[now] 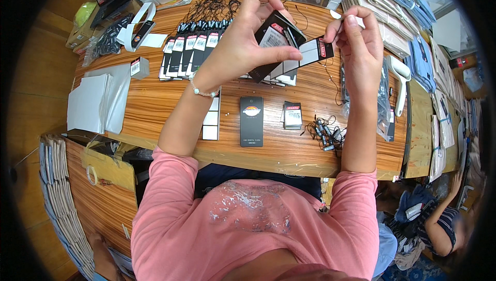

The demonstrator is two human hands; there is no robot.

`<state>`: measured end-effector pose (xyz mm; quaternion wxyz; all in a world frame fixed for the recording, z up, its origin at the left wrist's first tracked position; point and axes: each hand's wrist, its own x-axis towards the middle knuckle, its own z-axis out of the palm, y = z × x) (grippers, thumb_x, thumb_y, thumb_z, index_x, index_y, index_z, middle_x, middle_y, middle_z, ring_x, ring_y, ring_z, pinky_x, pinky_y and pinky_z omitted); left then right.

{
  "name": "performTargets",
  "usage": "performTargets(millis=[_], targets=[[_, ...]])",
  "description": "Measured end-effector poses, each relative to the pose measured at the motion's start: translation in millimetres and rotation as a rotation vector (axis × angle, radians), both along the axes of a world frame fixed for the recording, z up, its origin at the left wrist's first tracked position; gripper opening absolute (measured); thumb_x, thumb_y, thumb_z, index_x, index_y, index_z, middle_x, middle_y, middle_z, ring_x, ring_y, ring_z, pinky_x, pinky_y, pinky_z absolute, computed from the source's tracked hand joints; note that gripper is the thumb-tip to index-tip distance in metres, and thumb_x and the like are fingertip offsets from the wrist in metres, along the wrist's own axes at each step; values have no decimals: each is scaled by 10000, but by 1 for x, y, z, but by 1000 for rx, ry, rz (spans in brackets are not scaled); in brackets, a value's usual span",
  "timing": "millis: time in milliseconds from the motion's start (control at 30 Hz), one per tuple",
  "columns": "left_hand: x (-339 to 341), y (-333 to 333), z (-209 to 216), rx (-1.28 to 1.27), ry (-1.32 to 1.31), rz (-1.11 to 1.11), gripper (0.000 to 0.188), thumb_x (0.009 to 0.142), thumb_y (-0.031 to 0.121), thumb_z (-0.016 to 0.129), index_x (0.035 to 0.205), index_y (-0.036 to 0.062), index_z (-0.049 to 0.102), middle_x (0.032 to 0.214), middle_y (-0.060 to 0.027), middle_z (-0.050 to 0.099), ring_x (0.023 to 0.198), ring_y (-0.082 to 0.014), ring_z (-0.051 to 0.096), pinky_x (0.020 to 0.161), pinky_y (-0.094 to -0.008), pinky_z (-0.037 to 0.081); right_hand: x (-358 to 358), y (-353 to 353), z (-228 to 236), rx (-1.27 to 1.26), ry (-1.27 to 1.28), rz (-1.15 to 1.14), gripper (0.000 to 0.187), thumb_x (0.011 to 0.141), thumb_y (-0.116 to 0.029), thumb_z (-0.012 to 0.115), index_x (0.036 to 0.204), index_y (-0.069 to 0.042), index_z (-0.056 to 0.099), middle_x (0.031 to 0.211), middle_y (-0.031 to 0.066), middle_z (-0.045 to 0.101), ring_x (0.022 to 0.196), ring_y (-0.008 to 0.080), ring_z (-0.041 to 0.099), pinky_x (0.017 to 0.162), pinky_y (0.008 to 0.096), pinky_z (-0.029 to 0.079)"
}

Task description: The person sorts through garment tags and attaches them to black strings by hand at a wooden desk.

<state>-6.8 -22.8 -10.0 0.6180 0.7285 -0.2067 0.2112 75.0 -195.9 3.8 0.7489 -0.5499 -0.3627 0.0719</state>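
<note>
My left hand (250,35) is raised over the wooden table (155,105) and grips a small stack of black and white hang tags (276,41). My right hand (356,38) pinches a thin black string (335,72) at the end of a narrow tag (318,51) that sticks out of the stack. The two hands are close together, almost touching. Below them on the table lie one black tag (251,121), a small pile of tags (293,114) and a tangle of black strings (325,131).
Rows of strung tags (194,48) lie at the back of the table, white sheets (95,100) at the left, a clear plastic bag (383,100) at the right. Folded blue garments (413,2) are stacked far right. Another person (439,219) sits at lower right.
</note>
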Motion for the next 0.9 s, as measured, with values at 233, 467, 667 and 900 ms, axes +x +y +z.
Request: performTargets(millis=[233,467,667,900], targets=[[1,3,-3,41,-40,50,454,718,-26,666,1024,63,343,962,-61,501,924,-107,500,791,-234,423,-2,-2,3,63,-15,-27,134,929,-175,413,947,-44,429,706,99,574,591,106,510,571,216,421],[-2,3,0,-40,117,78,313,792,-23,584,1065,-4,433,1009,-73,530,933,-100,527,828,-217,429,-1,-6,5,120,-64,-51,124,927,-161,416,955,-41,431,713,101,577,604,107,518,562,213,424],[0,0,-1,-1,77,133,221,802,1,589,1016,-18,537,1057,-68,542,919,-107,542,813,-210,433,-2,-7,6,131,-66,-49,118,928,-154,411,955,-41,430,718,108,581,605,110,525,561,213,428],[2,14,1,138,-73,204,156,818,30,577,972,1,578,1022,-52,549,868,-104,548,732,-205,447,-2,-9,8,156,-112,-63,121,926,-147,412,954,-31,430,728,125,583,589,112,518,546,211,423]])
